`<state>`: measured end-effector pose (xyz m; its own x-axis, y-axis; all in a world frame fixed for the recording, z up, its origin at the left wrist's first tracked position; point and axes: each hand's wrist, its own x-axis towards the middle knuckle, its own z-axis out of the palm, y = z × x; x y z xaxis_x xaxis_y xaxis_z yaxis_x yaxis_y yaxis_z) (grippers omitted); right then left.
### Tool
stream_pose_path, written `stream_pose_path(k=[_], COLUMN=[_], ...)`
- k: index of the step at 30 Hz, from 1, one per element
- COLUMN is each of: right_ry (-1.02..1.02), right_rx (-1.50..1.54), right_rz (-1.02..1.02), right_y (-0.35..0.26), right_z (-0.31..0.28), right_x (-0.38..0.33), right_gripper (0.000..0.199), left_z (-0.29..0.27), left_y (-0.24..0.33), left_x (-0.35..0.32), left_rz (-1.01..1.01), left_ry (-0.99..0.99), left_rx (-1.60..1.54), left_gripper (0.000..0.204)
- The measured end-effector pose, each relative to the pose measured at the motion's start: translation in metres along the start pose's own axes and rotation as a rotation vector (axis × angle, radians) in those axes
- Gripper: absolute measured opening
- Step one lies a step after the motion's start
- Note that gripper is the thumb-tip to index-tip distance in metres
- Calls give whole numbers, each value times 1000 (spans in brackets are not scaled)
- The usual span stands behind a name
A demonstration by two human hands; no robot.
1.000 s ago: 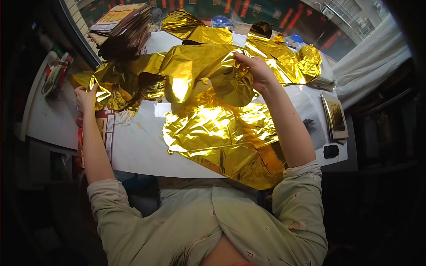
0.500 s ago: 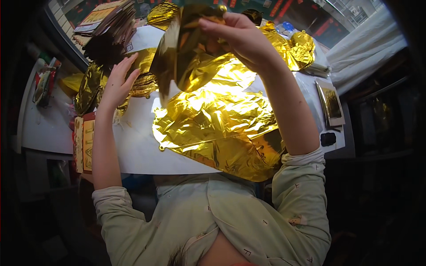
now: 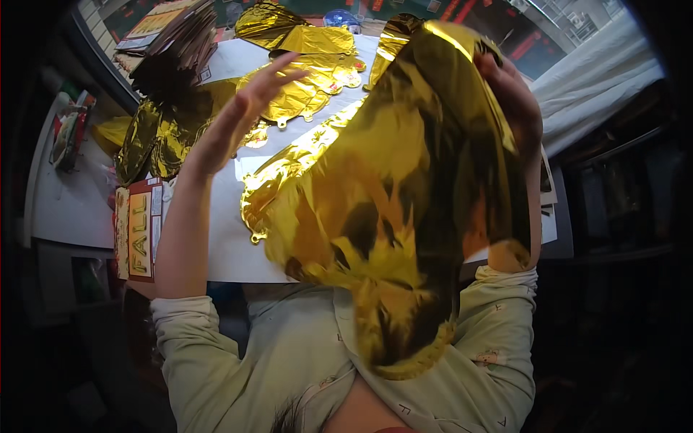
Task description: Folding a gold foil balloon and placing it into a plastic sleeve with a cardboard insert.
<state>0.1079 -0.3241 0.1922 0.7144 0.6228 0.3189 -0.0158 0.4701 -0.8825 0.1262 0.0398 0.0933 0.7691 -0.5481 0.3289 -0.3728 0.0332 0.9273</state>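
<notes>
Since half a second ago the right hand [image 3: 509, 90] has lifted the big gold foil balloon [image 3: 404, 216] up off the white worktop [image 3: 224, 245] toward the camera, so it now hangs from a grip at its top edge and covers most of the right forearm down to the chest. Raised beside it, the left hand [image 3: 234, 119] is open with fingers spread, holding nothing and seemingly not touching the foil, though the overlap makes that hard to judge; more gold foil shapes [image 3: 303, 90] lie flat on the worktop behind, near a dark stack of packets [image 3: 177, 50]
</notes>
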Motion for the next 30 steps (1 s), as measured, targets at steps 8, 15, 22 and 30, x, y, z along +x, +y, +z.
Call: stream_pose_path(k=[8, 15, 22, 30], right_ry=[594, 637, 734, 786], right_rx=[-182, -541, -1139, -1160], right_rz=[-5, 577, 458, 375], right_y=[-7, 41, 121, 132], right_z=[16, -48, -57, -53], right_x=[-65, -122, -141, -123], right_gripper=[34, 30, 60, 62], left_z=[50, -18, -24, -28], left_y=[2, -15, -31, -35], left_x=[-18, -75, -103, -116], left_rz=[-300, -602, -762, -680], left_ry=[-660, -298, 57, 101], left_rx=[-272, -332, -89, 69], left_gripper=[79, 55, 47, 44])
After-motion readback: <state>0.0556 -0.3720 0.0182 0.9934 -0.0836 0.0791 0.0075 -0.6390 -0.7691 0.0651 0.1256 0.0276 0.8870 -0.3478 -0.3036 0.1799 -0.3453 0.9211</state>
